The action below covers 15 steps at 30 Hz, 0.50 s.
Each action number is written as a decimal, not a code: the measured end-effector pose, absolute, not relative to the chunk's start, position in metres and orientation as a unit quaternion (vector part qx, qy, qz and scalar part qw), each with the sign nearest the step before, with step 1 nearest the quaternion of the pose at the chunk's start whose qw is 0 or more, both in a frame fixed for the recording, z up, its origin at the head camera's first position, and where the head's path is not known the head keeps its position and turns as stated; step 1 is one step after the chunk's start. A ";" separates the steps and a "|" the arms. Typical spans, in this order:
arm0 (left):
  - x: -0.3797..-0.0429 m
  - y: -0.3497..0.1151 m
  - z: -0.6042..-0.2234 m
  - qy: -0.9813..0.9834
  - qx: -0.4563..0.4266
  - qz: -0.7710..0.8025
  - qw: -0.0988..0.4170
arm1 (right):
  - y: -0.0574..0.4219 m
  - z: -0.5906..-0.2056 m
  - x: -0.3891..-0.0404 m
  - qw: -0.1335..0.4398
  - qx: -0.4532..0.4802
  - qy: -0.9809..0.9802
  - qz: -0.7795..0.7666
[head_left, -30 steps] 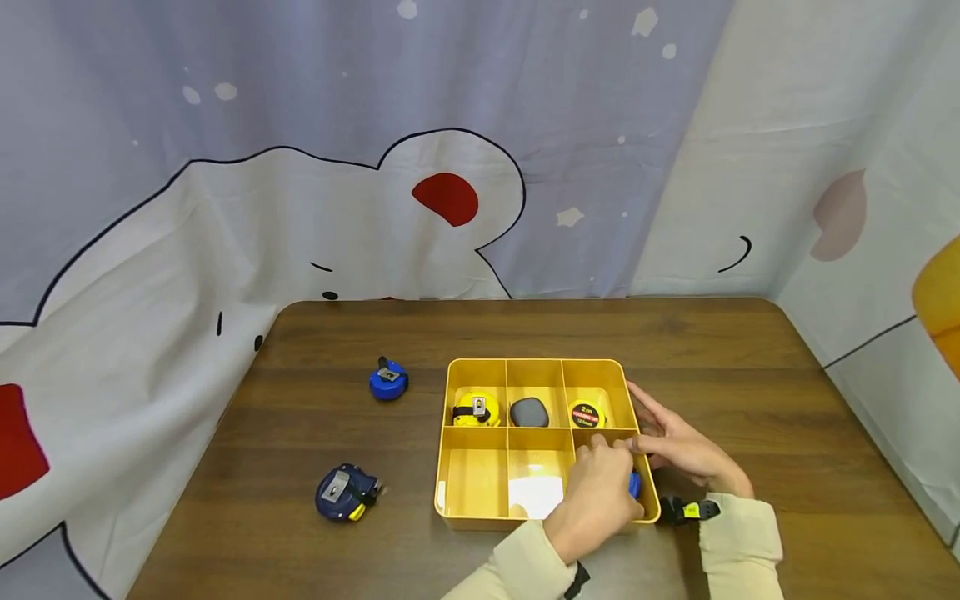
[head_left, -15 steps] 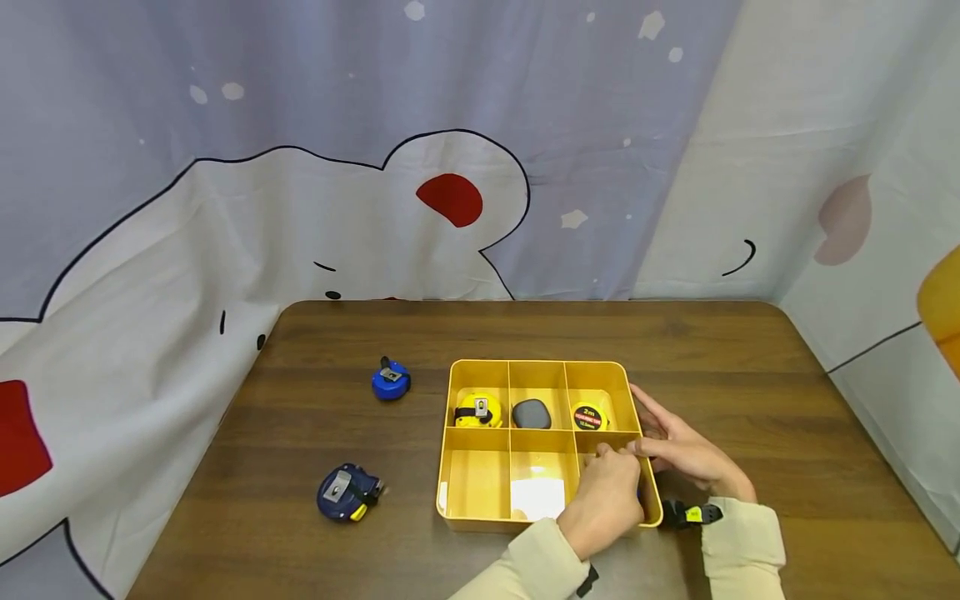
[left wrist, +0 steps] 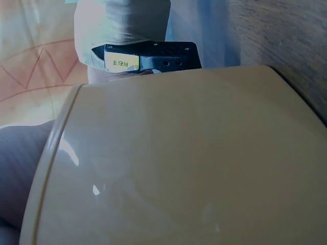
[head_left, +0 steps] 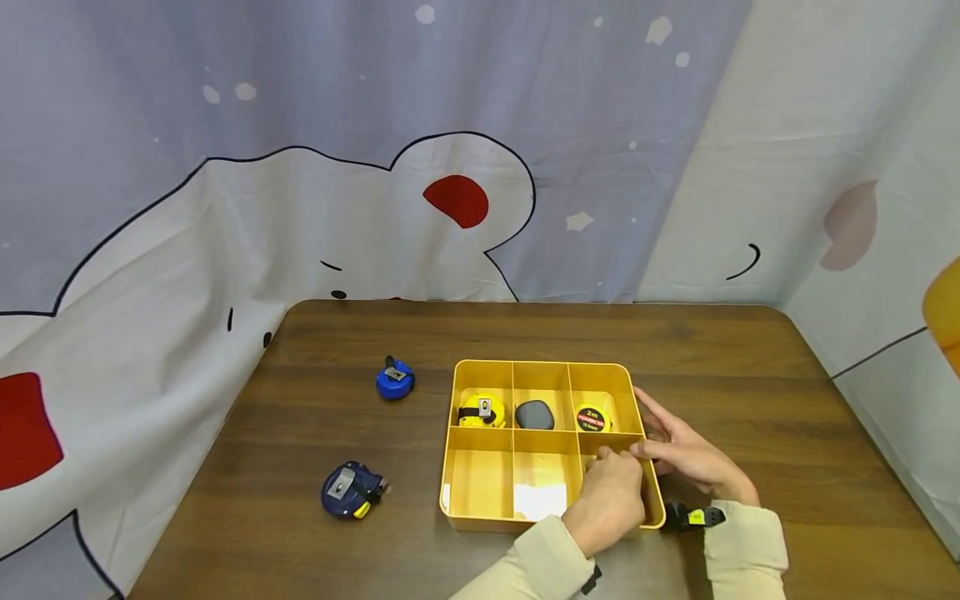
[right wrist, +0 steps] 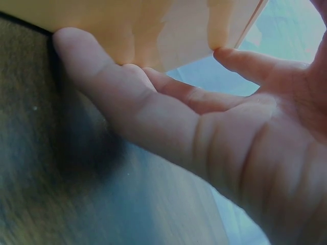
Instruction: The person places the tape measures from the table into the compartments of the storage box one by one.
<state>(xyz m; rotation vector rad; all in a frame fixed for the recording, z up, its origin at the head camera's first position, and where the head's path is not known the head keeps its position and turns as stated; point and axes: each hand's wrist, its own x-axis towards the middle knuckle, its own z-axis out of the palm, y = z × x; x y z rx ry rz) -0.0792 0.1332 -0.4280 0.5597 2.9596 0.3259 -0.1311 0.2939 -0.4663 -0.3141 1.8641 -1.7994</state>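
Left hand (head_left: pixel 609 500) is resting inside box (head_left: pixel 480 483), grip unclear; right hand (head_left: pixel 693 454), fingers apart, is bracing; slackening risks sliding toward right edge of bench (head_left: pixel 712 367).

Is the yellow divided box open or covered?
Open: the box has no lid on; its compartments show from above, and the left hand reaches into one.

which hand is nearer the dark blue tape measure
Left. The left hand reaches into the yellow tray, right of the dark blue tape measure; the right hand touches the tray's right side, farther off.
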 end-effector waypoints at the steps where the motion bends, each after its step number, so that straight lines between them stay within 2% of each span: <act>1: -0.079 0.133 -0.428 0.975 0.183 0.112 0.059 | 0.294 -0.467 -0.131 0.262 -0.116 0.691 -0.664; 5: -0.077 0.130 -0.426 0.972 0.188 0.128 0.062 | 0.294 -0.467 -0.131 0.264 -0.120 0.687 -0.666; 11: -0.073 0.119 -0.413 0.966 0.209 0.151 0.017 | 0.297 -0.468 -0.131 0.264 -0.135 0.685 -0.666; 15: -0.072 0.106 -0.398 0.959 0.200 0.199 0.028 | 0.296 -0.467 -0.132 0.259 -0.121 0.704 -0.650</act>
